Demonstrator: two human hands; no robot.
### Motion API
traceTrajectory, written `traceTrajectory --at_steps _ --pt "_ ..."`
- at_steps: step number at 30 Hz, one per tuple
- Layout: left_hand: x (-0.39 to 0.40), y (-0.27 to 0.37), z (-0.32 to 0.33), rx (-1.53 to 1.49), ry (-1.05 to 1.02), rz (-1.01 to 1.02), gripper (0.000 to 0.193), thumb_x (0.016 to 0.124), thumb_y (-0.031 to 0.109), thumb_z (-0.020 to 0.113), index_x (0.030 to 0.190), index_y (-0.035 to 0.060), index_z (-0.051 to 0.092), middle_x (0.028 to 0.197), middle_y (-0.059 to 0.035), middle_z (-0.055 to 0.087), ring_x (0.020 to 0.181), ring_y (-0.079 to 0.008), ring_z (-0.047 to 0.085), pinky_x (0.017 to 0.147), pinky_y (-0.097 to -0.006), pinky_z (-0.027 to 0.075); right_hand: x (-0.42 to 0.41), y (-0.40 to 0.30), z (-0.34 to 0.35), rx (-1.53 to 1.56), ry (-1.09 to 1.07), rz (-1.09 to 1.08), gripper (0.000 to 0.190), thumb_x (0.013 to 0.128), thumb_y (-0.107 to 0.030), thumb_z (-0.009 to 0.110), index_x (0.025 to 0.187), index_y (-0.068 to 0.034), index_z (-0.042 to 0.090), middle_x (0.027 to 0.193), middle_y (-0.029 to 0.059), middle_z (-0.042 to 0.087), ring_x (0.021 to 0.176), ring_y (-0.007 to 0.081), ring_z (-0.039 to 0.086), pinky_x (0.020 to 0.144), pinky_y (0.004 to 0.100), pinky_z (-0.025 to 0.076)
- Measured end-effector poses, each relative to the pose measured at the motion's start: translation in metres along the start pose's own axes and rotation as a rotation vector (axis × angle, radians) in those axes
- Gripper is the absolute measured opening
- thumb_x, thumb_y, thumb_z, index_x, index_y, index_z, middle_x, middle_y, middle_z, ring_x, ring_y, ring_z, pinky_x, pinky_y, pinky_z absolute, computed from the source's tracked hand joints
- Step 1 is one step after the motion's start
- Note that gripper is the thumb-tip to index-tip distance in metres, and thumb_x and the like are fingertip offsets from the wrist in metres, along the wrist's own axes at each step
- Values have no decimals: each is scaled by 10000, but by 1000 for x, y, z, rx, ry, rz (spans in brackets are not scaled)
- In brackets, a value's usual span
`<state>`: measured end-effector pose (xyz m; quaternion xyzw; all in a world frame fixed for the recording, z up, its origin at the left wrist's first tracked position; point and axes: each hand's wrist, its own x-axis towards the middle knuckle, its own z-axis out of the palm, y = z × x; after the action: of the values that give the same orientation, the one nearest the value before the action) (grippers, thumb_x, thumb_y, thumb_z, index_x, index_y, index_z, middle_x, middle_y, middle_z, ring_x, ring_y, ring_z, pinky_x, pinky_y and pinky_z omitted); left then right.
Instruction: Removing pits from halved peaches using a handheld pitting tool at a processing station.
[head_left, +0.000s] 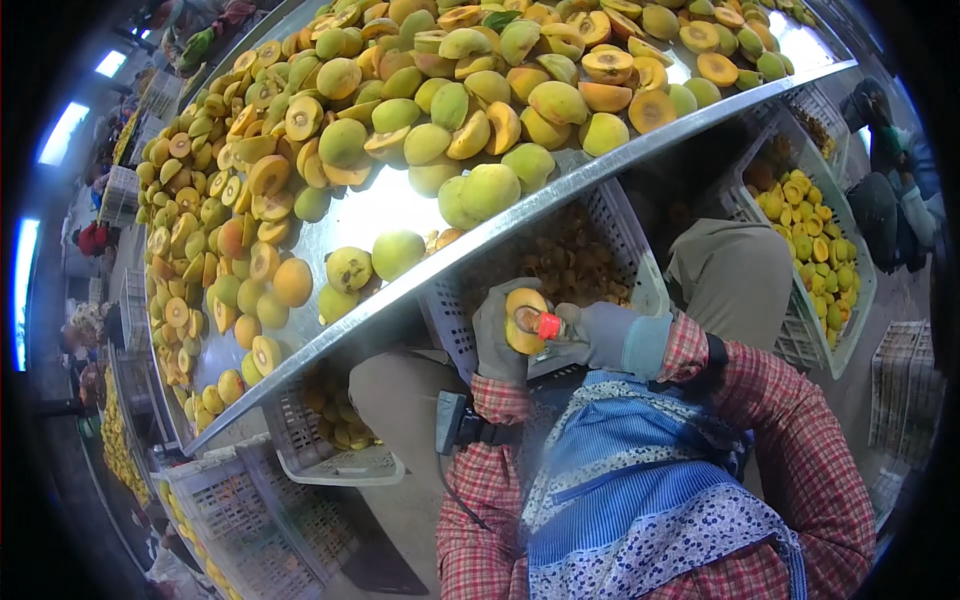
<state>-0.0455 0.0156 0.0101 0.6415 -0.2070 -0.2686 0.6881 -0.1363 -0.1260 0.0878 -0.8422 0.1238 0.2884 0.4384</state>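
Note:
My left hand (495, 334), in a grey glove, is closed around a halved yellow peach (523, 339), its cut face turned up. My gloved right hand (609, 335) grips a small pitting tool (550, 325) with a red collar. The tool's tip is against the brown pit area at the centre of the half; its exact depth is hidden. Both hands are over a plastic crate (651, 271) holding brown peach pits (574, 259). Just beyond them runs the raised rim of a metal table (420, 282), heaped with halved peaches (450, 105).
On the right stands a crate (862, 300) of hollowed peach halves (814, 247). Another crate (352, 474) with fruit sits below the table at left, near stacked crates (247, 510). My knees (739, 270) flank the pit crate. Other people (896, 172) are at the far sides.

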Motion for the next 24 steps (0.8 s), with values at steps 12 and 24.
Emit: traceTrajectory --at_steps 12,24 --pt "-1 26 20 67 383 110 505 947 405 289 1127 -33 465 1083 -159 540 965 -232 570 830 -333 483 6 1 8 347 157 82 356 857 -352 560 1034 -47 507 865 190 612 799 340 591 704 365 450" --pt "10 18 18 -557 372 -314 307 880 195 491 869 -89 607 775 -130 632 661 -188 611 620 -278 512 9 10 17 181 71 -50 397 843 -328 574 1094 -36 479 872 191 617 824 357 591 721 391 454"
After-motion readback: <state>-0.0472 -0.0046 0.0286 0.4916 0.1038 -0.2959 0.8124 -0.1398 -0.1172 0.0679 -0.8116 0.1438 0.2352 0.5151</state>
